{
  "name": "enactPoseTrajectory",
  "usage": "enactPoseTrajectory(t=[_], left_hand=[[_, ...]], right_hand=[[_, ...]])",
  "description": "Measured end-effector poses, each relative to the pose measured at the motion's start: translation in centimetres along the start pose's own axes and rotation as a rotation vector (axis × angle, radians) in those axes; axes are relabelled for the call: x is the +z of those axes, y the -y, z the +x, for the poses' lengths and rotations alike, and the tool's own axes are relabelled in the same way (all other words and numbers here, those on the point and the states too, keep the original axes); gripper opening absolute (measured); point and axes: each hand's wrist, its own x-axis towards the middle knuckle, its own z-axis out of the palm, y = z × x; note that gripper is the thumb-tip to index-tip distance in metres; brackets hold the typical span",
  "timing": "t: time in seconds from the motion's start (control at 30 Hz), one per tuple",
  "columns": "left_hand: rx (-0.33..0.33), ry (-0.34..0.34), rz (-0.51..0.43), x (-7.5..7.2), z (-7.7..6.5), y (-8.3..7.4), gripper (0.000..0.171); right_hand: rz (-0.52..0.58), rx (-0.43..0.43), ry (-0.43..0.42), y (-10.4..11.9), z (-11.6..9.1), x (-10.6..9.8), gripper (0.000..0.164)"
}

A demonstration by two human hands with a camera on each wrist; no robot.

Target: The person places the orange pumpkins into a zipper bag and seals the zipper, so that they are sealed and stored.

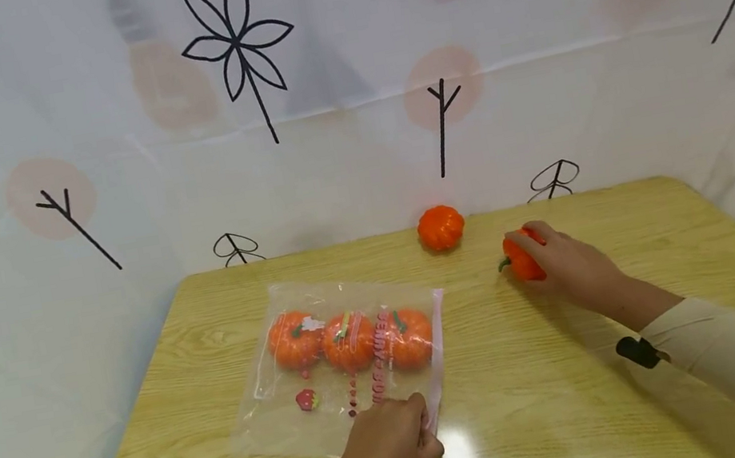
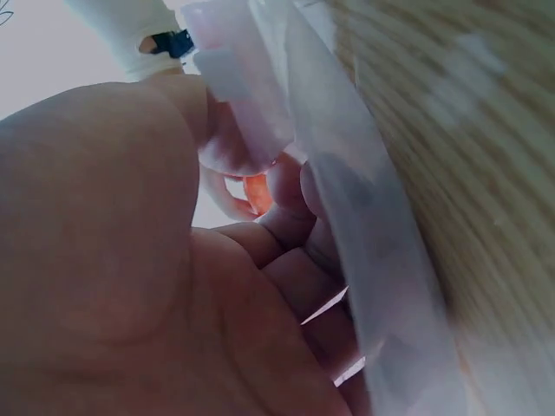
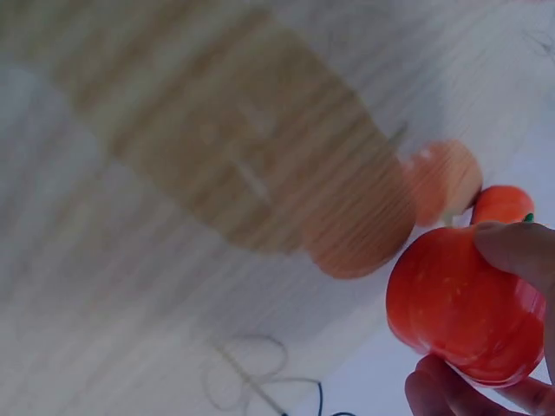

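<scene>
A clear plastic zip bag [image 1: 270, 432] with red and pink printing lies flat on the table, three small orange toy pumpkins [image 1: 348, 341] side by side inside it. My left hand [image 1: 382, 449] pinches the bag's pink-edged mouth near its front corner; in the left wrist view the plastic strip [image 2: 355, 217] runs past the curled fingers. On the right, my right hand [image 1: 566, 264] grips another toy pumpkin [image 3: 460, 303], its green stem pointing left in the head view. Thumb and fingers lie on opposite sides of it. Whether it touches the table cannot be told.
One more orange pumpkin [image 1: 441, 229] sits at the table's back edge, left of my right hand. The pale wooden table [image 1: 513, 399] meets a white cloth [image 1: 344, 176] with printed flowers behind it. A dark band [image 1: 639, 352] is on the right wrist.
</scene>
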Motion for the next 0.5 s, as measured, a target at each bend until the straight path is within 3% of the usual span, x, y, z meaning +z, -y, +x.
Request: enactPoseTrajectory(t=[0.5], left_hand=[[0.015, -0.007, 0.036, 0.2, 0.2, 0.3, 0.032]], right_hand=[[0.220, 0.089, 0.002, 4.1, -3.3, 0.5, 0.076]])
